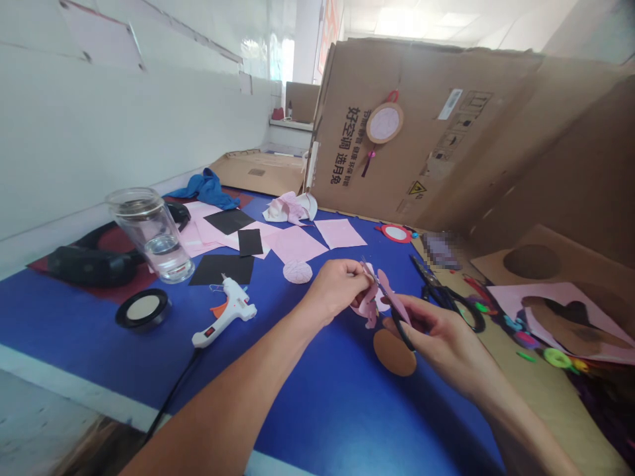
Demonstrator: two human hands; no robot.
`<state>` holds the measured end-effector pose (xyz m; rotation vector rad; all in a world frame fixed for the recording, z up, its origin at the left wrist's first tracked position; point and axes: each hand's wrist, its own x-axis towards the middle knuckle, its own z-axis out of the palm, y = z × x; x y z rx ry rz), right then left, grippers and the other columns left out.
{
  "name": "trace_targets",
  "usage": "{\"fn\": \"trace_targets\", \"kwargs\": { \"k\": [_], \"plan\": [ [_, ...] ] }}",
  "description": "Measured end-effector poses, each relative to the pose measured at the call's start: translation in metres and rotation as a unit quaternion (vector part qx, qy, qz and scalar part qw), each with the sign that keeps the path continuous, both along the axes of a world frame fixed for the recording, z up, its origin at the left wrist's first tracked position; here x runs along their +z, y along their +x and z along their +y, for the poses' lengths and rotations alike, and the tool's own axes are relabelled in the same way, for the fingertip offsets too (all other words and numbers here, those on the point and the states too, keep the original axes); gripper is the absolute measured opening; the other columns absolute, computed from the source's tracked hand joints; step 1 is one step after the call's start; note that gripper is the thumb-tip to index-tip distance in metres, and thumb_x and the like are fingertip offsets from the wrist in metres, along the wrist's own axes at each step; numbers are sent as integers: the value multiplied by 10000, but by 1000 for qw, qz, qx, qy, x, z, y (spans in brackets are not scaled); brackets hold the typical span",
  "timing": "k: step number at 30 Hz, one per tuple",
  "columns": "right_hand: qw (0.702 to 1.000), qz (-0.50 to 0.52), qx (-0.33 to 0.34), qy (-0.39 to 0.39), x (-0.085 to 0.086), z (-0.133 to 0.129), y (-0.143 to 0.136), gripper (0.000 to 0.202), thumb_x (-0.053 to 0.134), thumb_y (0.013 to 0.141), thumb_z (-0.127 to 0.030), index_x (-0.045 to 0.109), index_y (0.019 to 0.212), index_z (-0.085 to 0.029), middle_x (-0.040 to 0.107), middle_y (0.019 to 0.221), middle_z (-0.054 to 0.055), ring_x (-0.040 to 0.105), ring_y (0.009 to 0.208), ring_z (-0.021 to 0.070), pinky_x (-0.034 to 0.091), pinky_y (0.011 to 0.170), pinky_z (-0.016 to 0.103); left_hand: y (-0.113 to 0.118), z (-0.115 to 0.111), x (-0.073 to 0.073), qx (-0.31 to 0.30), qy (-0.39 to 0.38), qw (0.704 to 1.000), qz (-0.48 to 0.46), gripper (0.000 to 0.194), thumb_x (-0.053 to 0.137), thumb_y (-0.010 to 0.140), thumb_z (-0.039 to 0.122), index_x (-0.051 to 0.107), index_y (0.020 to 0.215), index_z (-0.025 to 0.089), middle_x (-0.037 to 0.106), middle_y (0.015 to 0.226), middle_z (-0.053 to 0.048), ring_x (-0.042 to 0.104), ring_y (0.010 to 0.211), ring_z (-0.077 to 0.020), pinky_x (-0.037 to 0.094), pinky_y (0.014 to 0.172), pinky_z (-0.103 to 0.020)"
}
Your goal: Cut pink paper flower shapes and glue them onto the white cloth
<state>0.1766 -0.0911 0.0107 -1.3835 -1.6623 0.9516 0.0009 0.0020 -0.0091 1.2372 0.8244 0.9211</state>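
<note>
My left hand is closed, its fingertips pinching a curled piece of pink paper. My right hand is closed around a pair of scissors with a black handle. The narrow blades point up and left, close to my left fingertips, and a pink strip lies along them. Beneath the hands, pink and white scraps rest on the blue table, partly hidden. A brown cardboard oval lies just below my right hand. To the left of my left hand sits a round, patterned white-pink paper disc.
A white glue gun with a trailing cord, a glass of water and a round black-rimmed tin stand left. Pink sheets and black squares lie behind. Large black scissors are right, before a cardboard box.
</note>
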Motion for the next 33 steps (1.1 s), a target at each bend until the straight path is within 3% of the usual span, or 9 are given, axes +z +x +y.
{"fn": "trace_targets", "kwargs": {
  "k": [6,11,18,25,33],
  "plan": [
    [1000,3,-10,-20,-6,1,2,351,790,904,-494,830,1142,-239,850,1064,73,774,964,273,593,883,354,0,-2,3,6,-1,1000,5,303,610,892,31,598,628,179,598,542,31,570,469,-88,414,480,-181],
    [998,-60,-35,-11,-13,2,12,370,745,904,-406,801,1222,-225,832,1015,45,732,897,243,543,785,329,0,-3,9,21,-24,999,8,324,578,910,7,603,634,175,610,538,30,557,450,-80,397,457,-173],
    [996,-78,-41,6,-13,4,19,343,767,893,-422,801,1165,-216,747,863,-1,628,782,193,487,691,293,-6,5,7,73,-30,997,-5,274,630,906,79,619,650,175,630,570,18,565,484,-82,456,493,-182],
    [999,-25,-38,-27,-10,5,20,420,818,839,-506,810,1142,-215,766,861,19,669,806,217,519,713,314,-11,9,9,96,-28,995,-10,212,657,872,136,631,665,173,658,619,-7,587,516,-87,436,497,-181],
    [996,23,-39,-80,-11,9,22,680,888,711,-719,808,1159,-213,772,962,60,670,876,244,534,763,336,-12,10,7,92,-19,995,-29,172,733,806,247,661,665,178,671,651,-18,583,524,-97,422,502,-209]
  ]
}}
